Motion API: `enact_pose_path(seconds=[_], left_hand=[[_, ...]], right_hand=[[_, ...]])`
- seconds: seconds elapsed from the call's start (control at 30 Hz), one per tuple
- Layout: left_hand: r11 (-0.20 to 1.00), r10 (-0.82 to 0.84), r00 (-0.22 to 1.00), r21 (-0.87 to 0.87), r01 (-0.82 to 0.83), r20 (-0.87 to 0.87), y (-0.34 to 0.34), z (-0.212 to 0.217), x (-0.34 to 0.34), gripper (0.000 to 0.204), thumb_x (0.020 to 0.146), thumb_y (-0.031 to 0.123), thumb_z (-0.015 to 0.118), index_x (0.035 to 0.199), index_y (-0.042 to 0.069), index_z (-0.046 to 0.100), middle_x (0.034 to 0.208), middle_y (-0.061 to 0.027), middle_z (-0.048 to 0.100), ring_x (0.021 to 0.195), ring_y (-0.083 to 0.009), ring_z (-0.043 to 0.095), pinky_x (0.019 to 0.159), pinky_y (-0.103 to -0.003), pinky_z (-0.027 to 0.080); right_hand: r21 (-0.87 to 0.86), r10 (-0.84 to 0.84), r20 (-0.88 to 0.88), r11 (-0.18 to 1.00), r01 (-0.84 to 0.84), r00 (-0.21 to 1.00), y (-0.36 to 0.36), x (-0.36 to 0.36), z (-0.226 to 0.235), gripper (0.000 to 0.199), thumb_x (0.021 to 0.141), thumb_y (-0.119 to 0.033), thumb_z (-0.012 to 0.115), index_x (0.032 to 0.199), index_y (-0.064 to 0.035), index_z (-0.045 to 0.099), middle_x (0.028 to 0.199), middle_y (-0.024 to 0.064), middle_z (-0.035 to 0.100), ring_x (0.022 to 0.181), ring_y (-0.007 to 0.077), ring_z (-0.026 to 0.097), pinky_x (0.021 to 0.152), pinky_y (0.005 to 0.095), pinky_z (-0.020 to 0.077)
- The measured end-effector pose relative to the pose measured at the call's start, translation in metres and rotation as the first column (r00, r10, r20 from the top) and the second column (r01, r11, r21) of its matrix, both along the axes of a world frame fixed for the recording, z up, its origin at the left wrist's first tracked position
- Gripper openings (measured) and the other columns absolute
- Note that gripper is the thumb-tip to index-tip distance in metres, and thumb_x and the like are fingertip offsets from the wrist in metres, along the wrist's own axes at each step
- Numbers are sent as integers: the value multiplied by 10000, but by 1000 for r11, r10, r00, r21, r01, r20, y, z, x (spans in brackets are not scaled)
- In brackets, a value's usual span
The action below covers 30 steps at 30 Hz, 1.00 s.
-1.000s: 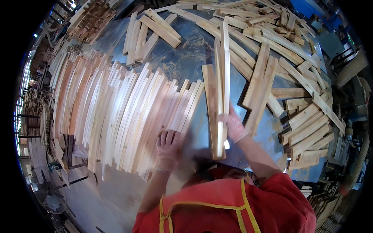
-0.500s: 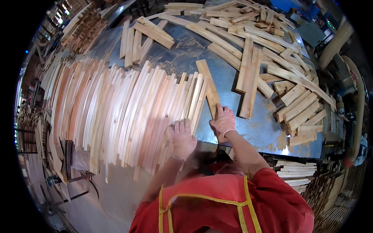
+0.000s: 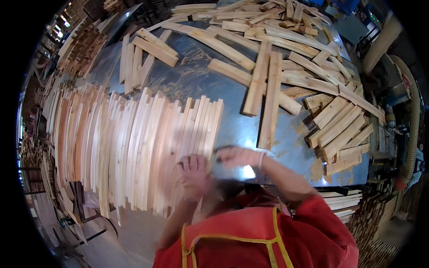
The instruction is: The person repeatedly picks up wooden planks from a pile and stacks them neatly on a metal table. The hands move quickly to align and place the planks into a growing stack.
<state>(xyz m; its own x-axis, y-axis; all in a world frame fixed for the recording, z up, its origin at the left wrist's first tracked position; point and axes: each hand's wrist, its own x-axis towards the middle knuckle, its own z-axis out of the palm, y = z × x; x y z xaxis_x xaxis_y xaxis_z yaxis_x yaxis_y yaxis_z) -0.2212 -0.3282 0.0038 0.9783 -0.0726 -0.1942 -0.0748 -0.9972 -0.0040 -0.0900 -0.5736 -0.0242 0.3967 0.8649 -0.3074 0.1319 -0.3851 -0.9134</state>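
A long row of wooden slats (image 3: pixel 134 152), set side by side on edge, covers the left part of the metal table. My left hand (image 3: pixel 193 176) lies across the near ends at the right side of this row, palm down with fingers spread. Close by, over the bare metal just right of the row, is my right hand (image 3: pixel 240 157), in a pale glove. Motion blurs its fingers, so whether they grip anything does not show. Two loose boards (image 3: pixel 271 107) lie lengthwise beyond it, to the right.
A jumbled heap of boards (image 3: pixel 290 40) fills the table's far right, with short blocks (image 3: pixel 342 129) nearer. Several boards (image 3: pixel 154 47) lie at the back left. Ridged hoses (image 3: pixel 415 116) hang at the right. Stacked timber (image 3: pixel 342 201) stands below the table's right edge.
The slanted board under my right hand has left its place and now seems to stand at the row's right end. My right hand has moved left. The view has shifted.
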Motion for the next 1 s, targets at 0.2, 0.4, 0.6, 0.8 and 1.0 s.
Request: enact_pose_path(seconds=[0.2, 0.4, 0.6, 0.8, 1.0], left_hand=[[1000, -8, 997, 7, 8, 75, -42, 12, 25, 924, 939, 543, 757, 1660, 44, 464, 1703, -201, 442, 1595, -439, 372, 1284, -624, 314], [821, 174, 985, -555, -132, 23, -134, 7, 131, 840, 996, 435, 750, 1646, 7, 436, 1684, -296, 425, 1521, -504, 470, 1216, -545, 462], [402, 562, 658, -529, -747, -501, -170, -8, 269, 815, 948, 345, 773, 1627, 46, 435, 1437, -303, 668, 1309, -481, 671, 1084, -553, 543], [99, 458, 821, -898, -429, -342, -155, 4, 231, 667, 907, 198, 771, 1528, 46, 581, 1240, -198, 756, 1126, -336, 735, 989, -435, 580], [432, 281, 912, -809, -398, -299, -92, 29, 41, 559, 935, 134, 741, 1470, 40, 609, 1102, -138, 702, 969, -256, 691, 843, -365, 575]], right_hand=[[-188, -370, 811, 569, 801, 453, -184, 198, 70, 568, 962, -439, 724, 1357, -34, 670, 1318, 232, 732, 1219, 432, 693, 991, 506, 573], [-317, -314, 749, 603, 732, 583, -129, 189, 23, 967, 868, -621, 762, 1617, -93, 453, 1380, 223, 693, 1272, 408, 664, 1083, 557, 524], [-256, -389, 765, 548, 796, 514, -66, 150, -17, 996, 821, -531, 819, 1611, -55, 442, 1432, 217, 679, 1397, 390, 603, 1189, 546, 450], [-165, -660, 647, 368, 915, 382, -128, 176, 9, 848, 793, -304, 872, 1523, -43, 527, 1246, 286, 738, 1145, 473, 723, 1004, 521, 594], [31, -943, -165, 287, 958, 288, -145, 87, 3, 659, 886, -140, 867, 1470, -20, 588, 1223, 187, 765, 1063, 293, 731, 953, 414, 599]])
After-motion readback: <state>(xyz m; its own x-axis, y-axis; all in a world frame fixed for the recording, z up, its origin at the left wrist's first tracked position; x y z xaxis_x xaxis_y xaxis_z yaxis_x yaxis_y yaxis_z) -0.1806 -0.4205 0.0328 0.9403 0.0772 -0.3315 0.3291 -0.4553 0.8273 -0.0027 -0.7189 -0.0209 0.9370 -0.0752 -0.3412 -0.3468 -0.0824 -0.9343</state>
